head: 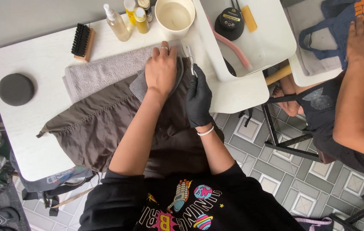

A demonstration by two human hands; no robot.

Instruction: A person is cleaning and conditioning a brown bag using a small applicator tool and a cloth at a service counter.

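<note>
- Left hand [161, 68]: bare, ring on one finger, lies palm down with fingers together, pressing flat on a folded grey cloth [141, 85] that sits on the brown garment [105, 124]. Not gripping; it pins the fabric to the table.
- Right hand [198, 99]: in a black glove, white bracelet at the wrist, closed around a small metal tool [190, 57] whose tip points away from the person, just beside the left hand's fingers. Kind of tool too small to tell.
- Brown garment: spread under both hands, running from the grey towel [100, 72] back toward the person and hanging over the near table edge.
- Grey towel: under the garment, extends to the left of the left hand.
- Beyond the left hand's fingertips: white bowl [174, 16] and a cluster of small bottles [127, 19].
- Far left of the left hand: wooden brush [82, 42] with black bristles, and a dark round pad [16, 89], well apart from the hands.
- White table [23, 137] bears all of this.
- To the right of the right hand: a second person's hand [363, 40] rests on a blue bag [336, 30], well apart.
</note>
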